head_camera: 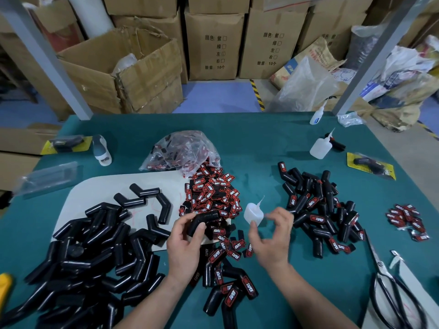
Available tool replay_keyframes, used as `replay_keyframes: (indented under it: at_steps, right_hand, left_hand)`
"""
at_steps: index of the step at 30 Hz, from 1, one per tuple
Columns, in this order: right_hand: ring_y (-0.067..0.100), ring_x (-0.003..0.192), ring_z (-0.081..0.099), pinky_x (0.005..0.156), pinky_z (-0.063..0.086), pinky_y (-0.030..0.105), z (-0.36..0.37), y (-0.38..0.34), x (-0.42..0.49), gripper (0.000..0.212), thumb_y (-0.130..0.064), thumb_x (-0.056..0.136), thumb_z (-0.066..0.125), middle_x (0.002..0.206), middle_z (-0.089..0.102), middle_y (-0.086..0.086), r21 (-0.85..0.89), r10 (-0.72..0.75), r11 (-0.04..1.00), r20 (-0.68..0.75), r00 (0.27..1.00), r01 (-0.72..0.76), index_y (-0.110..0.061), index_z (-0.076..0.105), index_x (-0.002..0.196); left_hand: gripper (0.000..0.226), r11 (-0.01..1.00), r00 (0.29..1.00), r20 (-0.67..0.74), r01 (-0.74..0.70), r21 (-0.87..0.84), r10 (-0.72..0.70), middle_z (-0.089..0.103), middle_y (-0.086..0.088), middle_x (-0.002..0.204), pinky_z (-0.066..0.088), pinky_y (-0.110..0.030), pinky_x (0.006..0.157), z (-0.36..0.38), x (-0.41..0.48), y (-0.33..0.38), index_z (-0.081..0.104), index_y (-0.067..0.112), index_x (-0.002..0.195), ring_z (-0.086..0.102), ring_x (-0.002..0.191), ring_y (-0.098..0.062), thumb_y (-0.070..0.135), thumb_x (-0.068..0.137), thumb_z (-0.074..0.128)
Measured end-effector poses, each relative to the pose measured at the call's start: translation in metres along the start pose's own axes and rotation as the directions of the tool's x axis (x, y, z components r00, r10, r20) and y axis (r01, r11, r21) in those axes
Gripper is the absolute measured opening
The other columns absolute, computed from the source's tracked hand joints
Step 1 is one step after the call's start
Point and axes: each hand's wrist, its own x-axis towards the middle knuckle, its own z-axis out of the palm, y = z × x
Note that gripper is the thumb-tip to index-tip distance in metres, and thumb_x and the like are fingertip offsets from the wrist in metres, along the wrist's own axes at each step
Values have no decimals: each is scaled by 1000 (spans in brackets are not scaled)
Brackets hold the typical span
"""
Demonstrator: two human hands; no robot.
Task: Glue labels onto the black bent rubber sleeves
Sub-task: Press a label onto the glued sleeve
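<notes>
Black and elbow-shaped, one bent rubber sleeve is gripped in the left hand, thumb and fingers curled round it above the near edge of a heap of red-and-black printed labels. Beside it the right hand is bent into a loose claw, with a small translucent glue bottle at its thumb tip, the nozzle slanting up and to the right. Blur hides whether the hand truly grips the bottle. Below the wrists lie several labelled sleeves. A large pile of bare black sleeves spreads to the left, partly over a pale rounded board, and another labelled pile lies to the right. Everything rests on a green-covered table, with black-handled scissors near its right edge and a clear bag of labels farther back.
</notes>
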Motion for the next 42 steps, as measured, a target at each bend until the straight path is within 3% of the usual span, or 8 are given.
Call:
replay_keyframes:
  at_steps: [2, 5, 8, 13, 21, 25, 37, 42]
  right_hand:
    - [7, 116, 42, 95, 42, 37, -1, 4, 5, 45, -12, 74, 72, 115, 44, 17, 1, 159, 987, 12, 987, -159, 1, 51, 112]
    - [12, 107, 50, 89, 45, 32, -5, 8, 5, 29, -14, 84, 65, 111, 50, 5, 71, -76, 995, 28, 997, 74, -3, 53, 107]
    - [11, 87, 60, 73, 53, 28, 0, 2, -6, 9, -17, 94, 62, 97, 62, -4, 135, -269, 963, 386, 883, 234, -14, 63, 103]
    - [15, 102, 62, 88, 53, 24, 19, -6, -9, 31, -29, 102, 53, 118, 60, 3, 64, -136, 990, 708, 693, 129, -10, 68, 121]
    - [14, 95, 65, 82, 56, 28, 13, -5, -12, 22, -17, 98, 62, 105, 65, 3, 62, -157, 987, 560, 814, 148, -4, 72, 113]
    - [19, 97, 62, 89, 53, 27, 24, -10, -10, 24, -20, 97, 64, 108, 65, 8, 12, -169, 977, 658, 734, 215, -6, 73, 114]
    - [25, 100, 59, 77, 54, 43, 35, -23, 15, 32, -23, 102, 51, 120, 49, 1, -177, 30, 944, 887, 461, 279, -27, 56, 133]
    - [27, 106, 55, 88, 49, 42, 43, -24, 27, 17, -21, 99, 56, 114, 52, 7, -169, 32, 941, 907, 420, 294, -14, 64, 112]
  left_hand:
    - [42, 1000, 1000, 6, 8, 20, -8, 73, 19, 108, 54, -11, 83, 1, 1, -3, 66, 56, 108, 71, 99, -3, 19, 90, 76]
    - [43, 999, 1000, 6, 25, 23, -26, 73, 19, 110, 54, -12, 85, 0, 0, -5, 67, 56, 108, 70, 101, -2, 18, 91, 77]
    - [41, 999, 1000, -9, 18, 33, -17, 74, 18, 110, 53, -12, 86, 0, 2, -7, 67, 56, 108, 70, 102, -3, 20, 91, 77]
    - [40, 1000, 1000, -8, 11, 25, -11, 75, 16, 110, 53, -15, 89, 1, 3, -9, 68, 53, 109, 70, 103, -6, 18, 92, 76]
    - [34, 1000, 1000, -8, 25, -14, -25, 75, 13, 108, 53, -12, 83, 3, 3, -6, 70, 53, 106, 71, 98, -5, 23, 89, 76]
    - [40, 1000, 1000, -3, 28, 2, -28, 75, 15, 107, 53, -11, 82, 2, 4, -8, 69, 53, 105, 71, 97, -3, 16, 92, 76]
    - [36, 1000, 999, -21, 27, -1, -27, 75, 14, 108, 53, -12, 83, 2, 4, -6, 70, 51, 108, 71, 99, -5, 20, 91, 75]
    - [43, 999, 1000, -24, 14, 35, -13, 75, 18, 106, 51, -9, 82, 1, 4, -6, 68, 55, 107, 70, 97, -1, 15, 92, 75]
